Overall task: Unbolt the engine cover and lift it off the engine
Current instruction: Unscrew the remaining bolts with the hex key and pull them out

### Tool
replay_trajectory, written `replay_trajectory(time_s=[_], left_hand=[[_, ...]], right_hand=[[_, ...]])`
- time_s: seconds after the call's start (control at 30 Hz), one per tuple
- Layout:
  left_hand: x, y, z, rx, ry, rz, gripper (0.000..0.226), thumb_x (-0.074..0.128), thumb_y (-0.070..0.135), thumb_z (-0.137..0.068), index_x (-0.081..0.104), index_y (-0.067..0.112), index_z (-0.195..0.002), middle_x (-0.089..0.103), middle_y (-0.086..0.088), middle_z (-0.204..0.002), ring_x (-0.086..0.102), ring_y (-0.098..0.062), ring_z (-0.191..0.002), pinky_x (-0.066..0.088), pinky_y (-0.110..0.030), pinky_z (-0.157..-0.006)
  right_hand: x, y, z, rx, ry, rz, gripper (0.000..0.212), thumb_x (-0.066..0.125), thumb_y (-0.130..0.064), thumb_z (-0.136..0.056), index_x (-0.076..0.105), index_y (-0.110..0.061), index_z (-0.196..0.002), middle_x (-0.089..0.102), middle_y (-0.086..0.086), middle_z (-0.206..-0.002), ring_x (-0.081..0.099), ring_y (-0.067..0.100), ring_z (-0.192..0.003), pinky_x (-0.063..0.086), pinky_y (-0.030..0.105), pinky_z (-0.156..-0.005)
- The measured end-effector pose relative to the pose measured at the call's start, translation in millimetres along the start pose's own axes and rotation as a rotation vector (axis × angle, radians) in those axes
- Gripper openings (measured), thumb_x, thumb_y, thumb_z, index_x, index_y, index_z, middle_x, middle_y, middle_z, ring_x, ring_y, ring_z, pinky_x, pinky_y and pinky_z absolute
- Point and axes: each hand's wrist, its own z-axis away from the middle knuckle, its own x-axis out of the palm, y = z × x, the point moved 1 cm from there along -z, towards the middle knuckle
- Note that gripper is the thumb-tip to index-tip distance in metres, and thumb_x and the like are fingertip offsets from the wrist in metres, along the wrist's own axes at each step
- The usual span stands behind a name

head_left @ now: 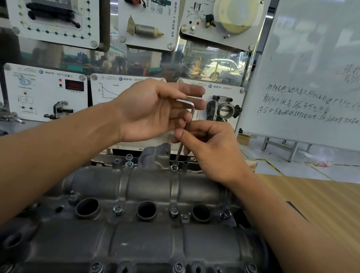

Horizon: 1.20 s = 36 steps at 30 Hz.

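Observation:
A dark grey metal engine cover [142, 232] fills the lower middle, with three round plug holes and several bolts along its edges. An L-shaped hex key [188, 124] stands upright with its tip in a bolt [175, 165] on the cover's far edge. My left hand [153, 109] holds the key's short upper arm between thumb and fingers. My right hand [209, 148] pinches the long shaft just below. Another bolt [129, 158] on the far edge stands raised out of its hole.
A wooden tabletop [322, 207] lies to the right of the engine. Behind stand display panels [46, 93] with car parts and a throttle body [224, 108]. A whiteboard [325, 74] with handwriting is at the back right.

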Motion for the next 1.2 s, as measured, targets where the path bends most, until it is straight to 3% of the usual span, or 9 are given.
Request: replay_trajectory(time_s=[0.2,0.4,0.5,0.57,0.73,0.87,0.93,1.03,1.2], left_hand=[[-6.1,3.1,5.7,0.031,-0.123,-0.047,0.027,0.058,0.007,-0.087,0.066,0.012,-0.112,0.069,-0.005,-0.093,0.067,-0.013,-0.072,0.057,-0.023,-0.068],[17.5,-0.5,2.7,0.230,0.256,-0.557,0.029,0.087,0.033,-0.059,0.072,0.015,-0.077,0.058,-0.006,-0.066,0.041,-0.007,-0.036,0.036,-0.017,-0.037],[19.2,-2.9,-1.4,0.245,0.448,-0.563,0.017,0.080,0.024,-0.081,0.068,0.013,-0.075,0.053,-0.001,-0.059,0.039,0.000,-0.030,0.031,-0.012,-0.032],[18.6,-2.9,-4.3,0.131,0.471,-0.453,0.008,0.068,0.018,-0.091,0.068,0.010,-0.090,0.054,-0.001,-0.058,0.036,-0.002,-0.030,0.027,-0.016,-0.030],[9.0,-1.0,-3.7,-0.010,0.231,-0.018,0.025,0.043,0.005,-0.092,0.061,0.005,-0.110,0.066,-0.005,-0.067,0.053,-0.012,-0.041,0.040,-0.020,-0.038],[-1.1,-1.9,3.3,0.003,-0.035,0.033,0.026,0.044,0.008,-0.096,0.062,0.008,-0.114,0.073,-0.006,-0.089,0.070,-0.016,-0.067,0.054,-0.022,-0.058],[-2.6,-1.7,6.5,0.021,-0.100,0.018,0.029,0.051,0.010,-0.090,0.062,0.010,-0.117,0.072,-0.004,-0.093,0.070,-0.016,-0.073,0.053,-0.023,-0.063],[1.8,1.0,6.5,0.077,-0.070,-0.171,0.028,0.068,0.012,-0.081,0.067,0.014,-0.109,0.069,0.000,-0.083,0.065,-0.014,-0.066,0.049,-0.023,-0.057],[23.7,-2.2,-2.3,0.288,0.293,-0.621,0.021,0.088,0.023,-0.069,0.070,0.012,-0.075,0.060,-0.001,-0.057,0.046,-0.006,-0.035,0.036,-0.018,-0.034]], right_hand=[[0.1,-0.3,0.5,0.005,0.004,-0.058,0.005,0.068,0.000,-0.090,0.073,-0.001,-0.087,0.074,0.011,-0.075,0.057,0.003,-0.051,0.047,0.015,-0.053],[1.8,-2.7,2.5,-0.004,-0.017,-0.050,0.004,0.070,-0.002,-0.089,0.073,-0.001,-0.090,0.075,0.018,-0.080,0.059,0.008,-0.052,0.050,0.019,-0.053],[2.0,-2.3,2.8,-0.019,-0.041,-0.037,0.006,0.071,-0.005,-0.088,0.074,0.000,-0.091,0.073,0.024,-0.080,0.060,0.015,-0.057,0.053,0.031,-0.057],[1.0,-0.2,2.7,-0.032,-0.047,-0.029,0.009,0.072,-0.007,-0.087,0.075,0.000,-0.092,0.073,0.023,-0.079,0.061,0.019,-0.060,0.054,0.040,-0.061],[-1.0,-0.9,1.4,-0.052,-0.014,0.028,0.004,0.074,-0.009,-0.087,0.076,-0.006,-0.084,0.073,0.016,-0.074,0.064,0.023,-0.060,0.056,0.041,-0.062],[-2.5,1.7,1.0,-0.036,-0.011,0.032,0.006,0.072,-0.007,-0.088,0.076,-0.006,-0.084,0.072,0.014,-0.069,0.061,0.011,-0.056,0.053,0.024,-0.058],[-1.4,1.7,1.9,-0.034,-0.014,0.030,0.006,0.071,-0.007,-0.088,0.076,-0.006,-0.085,0.073,0.013,-0.070,0.061,0.011,-0.055,0.054,0.026,-0.058],[0.2,0.5,2.1,-0.033,0.001,0.001,0.007,0.072,-0.011,-0.088,0.075,-0.006,-0.084,0.073,0.017,-0.074,0.060,0.013,-0.055,0.054,0.031,-0.058],[1.9,-5.1,4.3,-0.052,-0.014,0.001,0.006,0.070,-0.005,-0.089,0.075,-0.006,-0.086,0.072,0.016,-0.070,0.056,0.014,-0.055,0.047,0.028,-0.052]])
